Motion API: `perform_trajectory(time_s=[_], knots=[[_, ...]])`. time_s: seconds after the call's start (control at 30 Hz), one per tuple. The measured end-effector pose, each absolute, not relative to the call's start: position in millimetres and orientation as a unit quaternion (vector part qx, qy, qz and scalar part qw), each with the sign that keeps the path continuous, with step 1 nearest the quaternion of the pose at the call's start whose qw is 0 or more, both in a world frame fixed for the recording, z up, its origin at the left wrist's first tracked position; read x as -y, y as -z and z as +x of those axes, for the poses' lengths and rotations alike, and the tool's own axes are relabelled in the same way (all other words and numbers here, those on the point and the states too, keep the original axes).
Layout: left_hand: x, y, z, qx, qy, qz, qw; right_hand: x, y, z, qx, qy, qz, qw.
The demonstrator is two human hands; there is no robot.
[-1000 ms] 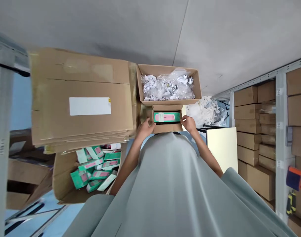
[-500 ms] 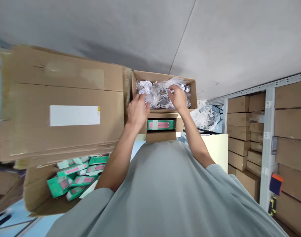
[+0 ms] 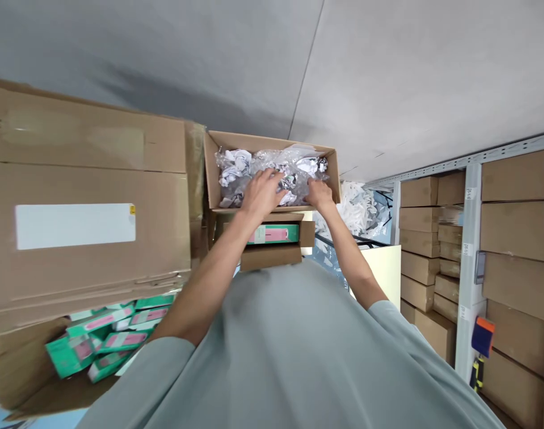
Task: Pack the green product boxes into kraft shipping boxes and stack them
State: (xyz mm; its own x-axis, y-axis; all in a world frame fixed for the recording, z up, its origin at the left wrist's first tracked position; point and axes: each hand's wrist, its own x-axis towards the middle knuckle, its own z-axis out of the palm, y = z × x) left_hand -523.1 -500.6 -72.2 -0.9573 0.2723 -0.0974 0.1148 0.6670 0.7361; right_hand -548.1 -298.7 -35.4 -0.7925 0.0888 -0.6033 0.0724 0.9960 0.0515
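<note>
A long open carton point(image 3: 272, 142) holds crumpled white printed paper point(image 3: 238, 164) and clear plastic film point(image 3: 269, 158). My left hand point(image 3: 263, 193) reaches over its near side onto the packing, with thumb and fingers apart. Near the right end my right hand point(image 3: 320, 193) is at the plastic and paper, fingers curled together; what lies between them is hidden. Just below stands a smaller open carton point(image 3: 272, 257) with its flaps folded out. Inside it lies a green box with a pink picture point(image 3: 276, 233), partly covered by my left wrist.
A large closed carton point(image 3: 88, 179) with a white label stands at left. Below it, an open carton point(image 3: 19, 363) contains several green and pink boxes point(image 3: 124, 341). White shredded paper point(image 3: 356, 205) fills a bag at right, beside shelves point(image 3: 472, 238) of brown cartons.
My left hand has moved right and farther over the packing. My right hand has lowered toward the carton's near right side, its fingers more curled. The view has shifted to the right.
</note>
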Motion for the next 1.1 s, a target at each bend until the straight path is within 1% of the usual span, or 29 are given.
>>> perform_trajectory(time_s=[0.13, 0.27, 0.33, 0.47, 0.53, 0.63, 0.87, 1.0, 1.1], knots=[[479, 88, -538, -0.912, -0.366, 0.12, 0.141, 291, 35, -551, -0.946, 0.011, 0.017, 0.323], [476, 94, -540, -0.915, -0.364, 0.1, 0.142, 278, 24, -547, -0.952, 0.043, -0.024, 0.303], [476, 87, -540, -0.916, -0.37, 0.086, 0.129, 272, 16, -543, -0.956, 0.051, -0.042, 0.286], [469, 58, -554, -0.922, -0.378, 0.067, 0.049, 266, 3, -535, -0.962, 0.058, -0.066, 0.26], [462, 47, -565, -0.92, -0.381, 0.087, 0.033, 265, -2, -533, -0.963, 0.059, -0.075, 0.251], [455, 44, -578, -0.914, -0.377, 0.138, 0.056, 263, -7, -531, -0.965, 0.068, -0.092, 0.236], [453, 69, -571, -0.914, -0.355, 0.169, 0.098, 255, -11, -523, -0.97, 0.126, -0.1, 0.182], [457, 71, -565, -0.91, -0.36, 0.181, 0.097, 250, -10, -520, -0.964, 0.182, -0.113, 0.159], [461, 63, -562, -0.907, -0.372, 0.175, 0.093, 248, -11, -519, -0.956, 0.22, -0.12, 0.153]])
